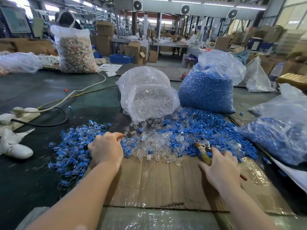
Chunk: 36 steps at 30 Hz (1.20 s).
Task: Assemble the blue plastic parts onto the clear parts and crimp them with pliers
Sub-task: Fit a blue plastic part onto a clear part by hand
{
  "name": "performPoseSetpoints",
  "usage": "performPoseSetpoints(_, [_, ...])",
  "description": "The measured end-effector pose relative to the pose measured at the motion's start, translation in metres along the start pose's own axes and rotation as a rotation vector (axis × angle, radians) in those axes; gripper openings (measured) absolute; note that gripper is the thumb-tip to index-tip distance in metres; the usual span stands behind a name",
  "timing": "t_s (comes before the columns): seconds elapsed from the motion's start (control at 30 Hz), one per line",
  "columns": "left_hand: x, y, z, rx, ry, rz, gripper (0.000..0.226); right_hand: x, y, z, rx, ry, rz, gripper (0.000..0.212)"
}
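The flattened brown cardboard sheet [157, 185] left bare room near the body; loose parts crowded its far edge. The heap of small blue plastic parts [214, 130] lay right. The left hand [106, 151] pinched a small clear plastic part [125, 133]; seating it squarely would help. The right hand [221, 168] gripped worn pliers [203, 151].

Bare cardboard sheet [166, 183] open in the near middle, loose parts pile [166, 138] spread across just beyond it, two upright bags [149, 92] blocking the far side, another bag [282, 130] crowding right, dark table [33, 180] free near left
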<state>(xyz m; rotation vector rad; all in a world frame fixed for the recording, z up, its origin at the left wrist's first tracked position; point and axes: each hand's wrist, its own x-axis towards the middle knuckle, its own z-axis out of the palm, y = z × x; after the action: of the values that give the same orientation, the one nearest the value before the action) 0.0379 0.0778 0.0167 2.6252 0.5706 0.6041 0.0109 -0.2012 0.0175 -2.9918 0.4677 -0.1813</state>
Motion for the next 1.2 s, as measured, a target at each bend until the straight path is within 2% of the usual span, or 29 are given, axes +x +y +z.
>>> performPoseSetpoints(0.1, [-0.003, -0.001, 0.003, 0.079, -0.093, 0.031, 0.031, 0.001, 0.002, 0.004, -0.037, 0.033, -0.001, 0.069])
performPoseSetpoints(0.2, [-0.012, 0.005, 0.006, 0.047, -0.092, 0.052, 0.036, 0.001, 0.002, 0.006, -0.062, 0.051, -0.022, 0.069])
performPoseSetpoints(0.3, [-0.023, 0.018, 0.009, -0.083, -0.037, 0.094, 0.032, 0.002, 0.002, 0.006, -0.09, 0.037, -0.025, 0.067])
performPoseSetpoints(0.43, [-0.041, 0.039, 0.015, -0.28, 0.025, 0.252, 0.026, 0.001, -0.004, 0.0, -0.072, 0.066, -0.012, 0.058])
performPoseSetpoints(0.6, [-0.067, 0.058, 0.029, -0.418, -0.06, 0.406, 0.02, -0.003, -0.016, 0.001, -0.018, 0.192, -0.248, 0.032])
performPoseSetpoints(0.73, [-0.075, 0.057, 0.039, -0.398, -0.114, 0.449, 0.019, 0.002, -0.023, 0.006, -0.042, 0.135, -0.281, 0.033])
performPoseSetpoints(0.87, [-0.073, 0.052, 0.04, -0.393, -0.136, 0.418, 0.018, 0.004, -0.027, 0.009, -0.051, 0.111, -0.257, 0.027])
performPoseSetpoints(1.07, [-0.075, 0.05, 0.044, -0.331, -0.172, 0.463, 0.021, 0.004, -0.033, 0.01, -0.051, 0.177, -0.24, 0.02])
performPoseSetpoints(1.2, [-0.077, 0.051, 0.044, -0.269, -0.207, 0.533, 0.032, -0.009, -0.045, 0.012, 0.107, 0.303, -0.291, 0.009])
